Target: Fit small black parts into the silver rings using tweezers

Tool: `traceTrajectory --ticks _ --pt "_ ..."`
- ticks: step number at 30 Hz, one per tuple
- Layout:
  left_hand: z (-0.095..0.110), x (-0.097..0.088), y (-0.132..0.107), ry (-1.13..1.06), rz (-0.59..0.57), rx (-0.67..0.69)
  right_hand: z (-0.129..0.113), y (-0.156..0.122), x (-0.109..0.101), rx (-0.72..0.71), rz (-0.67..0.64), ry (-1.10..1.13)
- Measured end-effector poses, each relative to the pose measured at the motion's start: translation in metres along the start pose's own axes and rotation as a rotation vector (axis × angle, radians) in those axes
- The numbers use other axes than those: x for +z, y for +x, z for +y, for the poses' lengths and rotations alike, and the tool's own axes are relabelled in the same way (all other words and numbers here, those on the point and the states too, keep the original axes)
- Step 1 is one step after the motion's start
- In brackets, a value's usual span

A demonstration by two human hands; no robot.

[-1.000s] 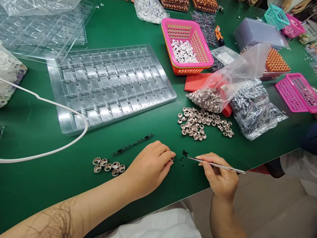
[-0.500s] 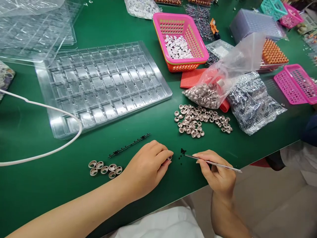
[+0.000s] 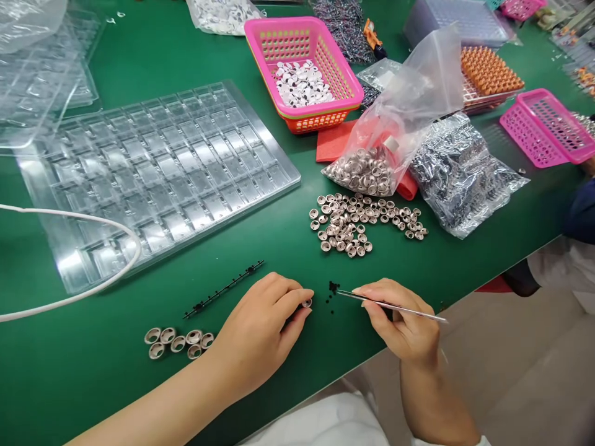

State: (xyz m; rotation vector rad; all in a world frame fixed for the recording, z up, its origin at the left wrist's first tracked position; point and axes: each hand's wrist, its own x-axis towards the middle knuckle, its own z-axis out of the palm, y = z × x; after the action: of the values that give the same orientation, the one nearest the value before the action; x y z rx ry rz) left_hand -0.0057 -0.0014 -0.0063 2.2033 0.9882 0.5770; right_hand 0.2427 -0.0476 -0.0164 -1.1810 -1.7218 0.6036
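Note:
My left hand point(image 3: 260, 328) rests on the green table and pinches a small silver metal cup point(image 3: 307, 303) between thumb and forefinger. My right hand point(image 3: 400, 322) grips thin metal tweezers point(image 3: 390, 305), their tip lying beside a cluster of tiny black parts point(image 3: 331, 288). Several finished silver cups point(image 3: 176, 342) sit in a short row to the left of my left hand. A thin black plastic sprue point(image 3: 224, 288) lies just above that hand.
A heap of loose silver cups point(image 3: 357, 223) lies beyond my hands, with an open bag of more cups point(image 3: 367, 170) behind it. A clear compartment tray point(image 3: 153, 167), a pink basket point(image 3: 304, 74) of white parts, a white cable point(image 3: 69, 291) and another pink basket point(image 3: 543, 127) surround the area.
The view has shifted so everything slid left and down. Both hands keep the same grips, with the tweezer tip still close to the black parts.

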Motion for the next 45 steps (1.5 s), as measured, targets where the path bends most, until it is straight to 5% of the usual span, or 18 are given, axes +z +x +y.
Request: traceTrajectory --ticks 36,45 --pt "0.001 -0.003 0.001 0.0 -0.028 -0.055 0.002 -0.003 0.0 -0.056 -0.023 -0.044" --pt "0.003 -0.003 0.002 -0.091 0.043 -0.029 -0.023 0.001 0.012 -0.06 -0.008 -0.012"
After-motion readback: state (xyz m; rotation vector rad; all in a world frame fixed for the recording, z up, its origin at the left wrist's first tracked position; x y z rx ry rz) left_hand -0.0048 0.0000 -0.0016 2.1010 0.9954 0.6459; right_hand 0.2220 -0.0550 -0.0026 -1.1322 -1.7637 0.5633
